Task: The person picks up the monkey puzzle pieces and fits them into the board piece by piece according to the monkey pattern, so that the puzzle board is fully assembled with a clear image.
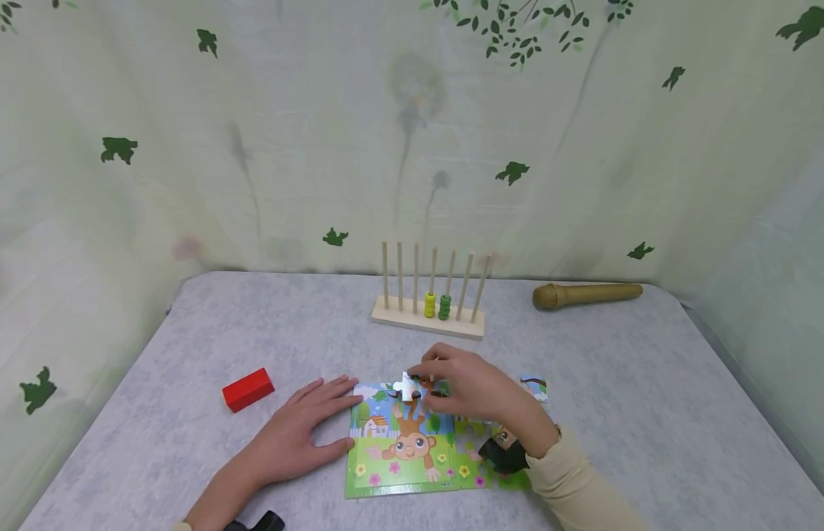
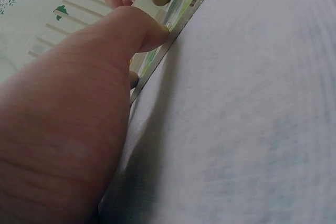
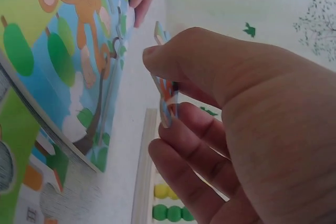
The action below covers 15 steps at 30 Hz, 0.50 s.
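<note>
A jigsaw puzzle [image 1: 400, 472] with a monkey hanging among trees and flowers lies flat on the table. My right hand [image 1: 461, 383] is over its upper edge and pinches a small puzzle piece [image 3: 168, 95] between thumb and fingers. In the head view that puzzle piece [image 1: 406, 386] catches a bright glare. At the puzzle's left side my left hand [image 1: 302, 431] rests with fingers spread, its thumb and fingertips at the border. In the left wrist view the left thumb [image 2: 149, 34] touches the puzzle's edge. Loose puzzle pieces [image 1: 534, 386] lie to the right, partly hidden by the right forearm.
A red block [image 1: 248, 389] lies beyond my left hand. Behind the puzzle stands a wooden peg rack [image 1: 412, 320] with yellow beads [image 1: 429, 304] and green beads [image 1: 445, 307]. A brown wooden club-like stick [image 1: 587, 295] lies at the back right, near the printed curtain [image 1: 285, 147].
</note>
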Motion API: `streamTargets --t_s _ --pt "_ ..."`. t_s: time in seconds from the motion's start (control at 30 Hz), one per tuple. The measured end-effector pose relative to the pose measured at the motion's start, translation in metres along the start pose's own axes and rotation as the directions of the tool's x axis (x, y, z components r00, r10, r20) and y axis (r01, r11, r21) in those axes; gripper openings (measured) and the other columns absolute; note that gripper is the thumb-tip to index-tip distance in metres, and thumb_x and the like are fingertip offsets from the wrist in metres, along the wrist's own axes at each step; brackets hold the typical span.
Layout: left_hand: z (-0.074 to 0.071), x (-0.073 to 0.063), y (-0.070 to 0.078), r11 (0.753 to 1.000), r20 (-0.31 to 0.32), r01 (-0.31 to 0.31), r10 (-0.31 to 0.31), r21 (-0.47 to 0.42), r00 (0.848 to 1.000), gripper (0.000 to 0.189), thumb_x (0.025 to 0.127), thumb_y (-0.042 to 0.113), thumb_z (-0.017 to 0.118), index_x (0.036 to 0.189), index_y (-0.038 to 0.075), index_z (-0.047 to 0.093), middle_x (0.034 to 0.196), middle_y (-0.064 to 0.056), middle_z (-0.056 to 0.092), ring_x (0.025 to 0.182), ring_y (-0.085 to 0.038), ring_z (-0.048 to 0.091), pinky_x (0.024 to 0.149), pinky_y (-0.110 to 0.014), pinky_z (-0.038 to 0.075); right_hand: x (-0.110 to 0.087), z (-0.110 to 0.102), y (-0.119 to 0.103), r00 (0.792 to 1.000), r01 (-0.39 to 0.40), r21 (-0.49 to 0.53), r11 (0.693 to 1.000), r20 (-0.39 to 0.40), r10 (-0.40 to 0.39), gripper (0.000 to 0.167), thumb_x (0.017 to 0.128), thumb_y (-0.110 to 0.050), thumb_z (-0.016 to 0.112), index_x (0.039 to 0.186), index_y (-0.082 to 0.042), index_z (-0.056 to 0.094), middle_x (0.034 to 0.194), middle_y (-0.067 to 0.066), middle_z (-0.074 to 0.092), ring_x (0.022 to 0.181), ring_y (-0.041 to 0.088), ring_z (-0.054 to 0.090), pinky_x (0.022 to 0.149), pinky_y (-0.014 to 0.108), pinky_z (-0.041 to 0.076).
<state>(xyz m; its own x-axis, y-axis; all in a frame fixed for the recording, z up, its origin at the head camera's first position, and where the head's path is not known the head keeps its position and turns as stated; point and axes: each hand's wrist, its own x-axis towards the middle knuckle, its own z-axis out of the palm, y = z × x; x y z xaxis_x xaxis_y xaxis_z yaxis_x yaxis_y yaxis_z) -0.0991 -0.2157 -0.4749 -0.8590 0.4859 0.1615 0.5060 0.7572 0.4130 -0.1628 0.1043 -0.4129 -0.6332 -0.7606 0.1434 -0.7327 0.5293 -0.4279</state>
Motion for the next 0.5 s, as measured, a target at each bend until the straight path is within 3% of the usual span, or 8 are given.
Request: streamTargets --t_s 0.2,0.5 --pt "0.000 0.000 0.000 1.000 0.008 0.007 -0.007 -0.002 1.000 0.060 0.089 0.048 0.076 0.145 0.031 0.060 0.158 0.009 0.048 0.150 -0.017 0.041 0.123 -0.047 0.028 0.002 0.008 -0.002 0.998 0.037 0.004 0.999 -0.051 -0.036 0.035 0.095 -0.017 0.072 0.129 -0.013 0.072 0.115 0.002 0.063 0.085 0.012 0.059 0.070 0.020 0.050" --pt "0.001 0.000 -0.001 1.000 0.003 0.006 -0.006 -0.009 1.000 0.060 0.090 0.048 0.076 0.145 0.031 0.061 0.159 0.009 0.048 0.150 -0.017 0.041 0.123 -0.045 0.026 0.006 0.018 -0.006 1.000 0.000 0.046 0.999 -0.029 0.001 0.037 0.094 -0.019 0.072 0.130 -0.015 0.072 0.117 0.000 0.063 0.086 0.010 0.059 0.073 0.019 0.052"
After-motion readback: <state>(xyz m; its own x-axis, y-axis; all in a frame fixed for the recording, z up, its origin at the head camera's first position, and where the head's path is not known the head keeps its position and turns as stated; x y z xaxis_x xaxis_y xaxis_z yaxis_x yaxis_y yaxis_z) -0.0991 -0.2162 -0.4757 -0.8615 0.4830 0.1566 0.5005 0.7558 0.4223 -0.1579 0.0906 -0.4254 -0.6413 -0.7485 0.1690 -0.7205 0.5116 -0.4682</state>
